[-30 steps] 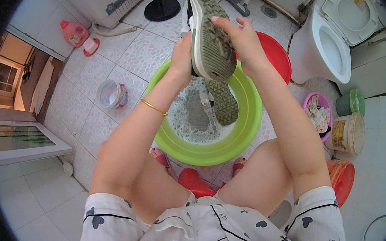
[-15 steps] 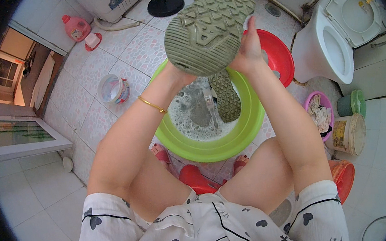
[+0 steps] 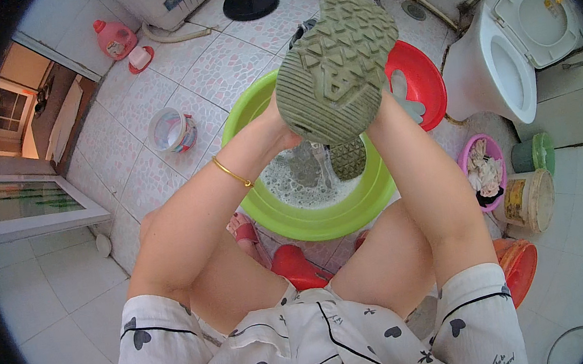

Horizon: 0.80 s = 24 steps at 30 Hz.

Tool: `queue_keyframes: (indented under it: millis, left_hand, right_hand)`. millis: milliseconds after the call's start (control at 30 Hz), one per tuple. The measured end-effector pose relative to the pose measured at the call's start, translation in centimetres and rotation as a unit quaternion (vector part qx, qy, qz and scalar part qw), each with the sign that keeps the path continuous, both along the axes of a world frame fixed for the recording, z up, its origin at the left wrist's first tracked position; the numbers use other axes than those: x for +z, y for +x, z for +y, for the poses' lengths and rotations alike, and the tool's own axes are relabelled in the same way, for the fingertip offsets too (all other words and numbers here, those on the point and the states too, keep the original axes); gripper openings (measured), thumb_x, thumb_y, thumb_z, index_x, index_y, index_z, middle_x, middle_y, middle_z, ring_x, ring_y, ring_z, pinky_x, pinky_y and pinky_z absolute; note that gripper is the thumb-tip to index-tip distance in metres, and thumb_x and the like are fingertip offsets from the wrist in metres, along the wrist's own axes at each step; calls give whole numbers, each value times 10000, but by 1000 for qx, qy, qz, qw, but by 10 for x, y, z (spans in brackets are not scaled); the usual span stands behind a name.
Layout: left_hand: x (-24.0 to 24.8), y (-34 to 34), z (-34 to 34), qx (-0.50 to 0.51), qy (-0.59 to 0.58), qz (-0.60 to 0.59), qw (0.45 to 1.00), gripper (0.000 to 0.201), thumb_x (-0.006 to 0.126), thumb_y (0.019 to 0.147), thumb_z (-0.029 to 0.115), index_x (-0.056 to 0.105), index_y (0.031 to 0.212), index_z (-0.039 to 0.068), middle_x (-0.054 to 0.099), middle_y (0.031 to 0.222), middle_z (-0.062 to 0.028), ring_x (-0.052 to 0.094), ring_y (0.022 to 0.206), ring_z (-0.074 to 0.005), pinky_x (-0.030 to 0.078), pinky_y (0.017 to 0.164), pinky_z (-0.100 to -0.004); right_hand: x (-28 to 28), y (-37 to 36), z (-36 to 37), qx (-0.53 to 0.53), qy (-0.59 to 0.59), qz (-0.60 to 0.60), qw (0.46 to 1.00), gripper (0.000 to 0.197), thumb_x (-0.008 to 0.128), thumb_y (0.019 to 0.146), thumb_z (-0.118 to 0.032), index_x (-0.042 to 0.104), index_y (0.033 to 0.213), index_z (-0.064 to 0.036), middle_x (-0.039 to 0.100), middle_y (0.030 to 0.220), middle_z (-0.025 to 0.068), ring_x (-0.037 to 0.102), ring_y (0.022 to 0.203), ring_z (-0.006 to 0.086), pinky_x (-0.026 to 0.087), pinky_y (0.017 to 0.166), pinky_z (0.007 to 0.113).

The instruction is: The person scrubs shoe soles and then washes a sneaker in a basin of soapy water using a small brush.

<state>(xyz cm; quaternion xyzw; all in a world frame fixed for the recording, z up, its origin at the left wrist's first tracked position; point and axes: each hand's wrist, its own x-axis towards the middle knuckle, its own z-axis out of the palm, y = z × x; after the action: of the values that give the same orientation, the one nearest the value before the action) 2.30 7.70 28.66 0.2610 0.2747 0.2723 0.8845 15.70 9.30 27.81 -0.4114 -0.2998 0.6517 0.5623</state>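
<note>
Both my hands hold a shoe (image 3: pixel 336 65) up over a lime-green basin (image 3: pixel 317 227), its olive, patterned sole turned toward me. My left hand (image 3: pixel 283 125) grips it at the lower left side, and my right hand (image 3: pixel 379 112) at the lower right. Most of the fingers are hidden behind the sole. Below, the basin holds grey soapy water (image 3: pixel 298 174) with foam. A second shoe (image 3: pixel 349 160) lies in it, its olive tread showing, partly covered by the held one.
A red basin (image 3: pixel 429 77) with grey insoles (image 3: pixel 406 97) stands to the right, before a white toilet (image 3: pixel 506 77). A pink basin of cloth (image 3: pixel 468 154) and several buckets line the right wall. At left are a small plastic tub (image 3: pixel 173 131) and a pink bottle (image 3: pixel 115 41).
The held shoe has come slightly nearer and to the right, covering more of the shoe in the basin. My right thumb, seen earlier beside the sole, is now hidden.
</note>
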Motion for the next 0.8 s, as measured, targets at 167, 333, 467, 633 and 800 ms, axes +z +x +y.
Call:
queue_keyframes:
  millis: [167,333,467,633,800]
  left_hand:
    - [-4,-5,1,-18,48,-13,999,302,452,891,220,533,1113,33,576,1095,-110,589,920,-185,507,789,-320]
    - [1,0,0,4,41,71,997,287,464,885,211,544,1096,33,589,1070,-105,599,888,-174,517,756,-310]
    - [2,2,-1,-1,46,84,995,292,443,893,224,547,1092,38,590,1062,-107,597,890,-176,516,751,-319]
    - [2,5,-2,3,53,96,994,324,399,908,256,539,1106,40,581,1070,-114,590,915,-187,508,764,-342]
    - [-2,4,-1,1,37,88,995,351,378,914,275,528,1124,36,573,1087,-124,585,936,-197,501,783,-355]
  right_hand:
    - [-6,-2,0,8,-10,-28,1000,669,283,865,-557,349,1291,-45,418,1277,145,416,1156,294,333,958,482]
    - [-11,-3,-1,13,-19,-46,999,662,283,868,-549,352,1288,-43,422,1273,144,419,1153,294,335,956,482]
    - [-13,-2,-2,19,-22,-59,998,655,283,870,-544,354,1286,-43,425,1269,144,421,1151,295,337,955,483]
    - [-15,-2,-2,26,-25,-71,997,648,283,872,-536,356,1284,-41,428,1265,144,423,1147,295,339,953,483]
    - [-18,-3,-3,35,-31,-83,995,640,283,875,-529,359,1281,-40,432,1261,143,426,1144,295,341,952,483]
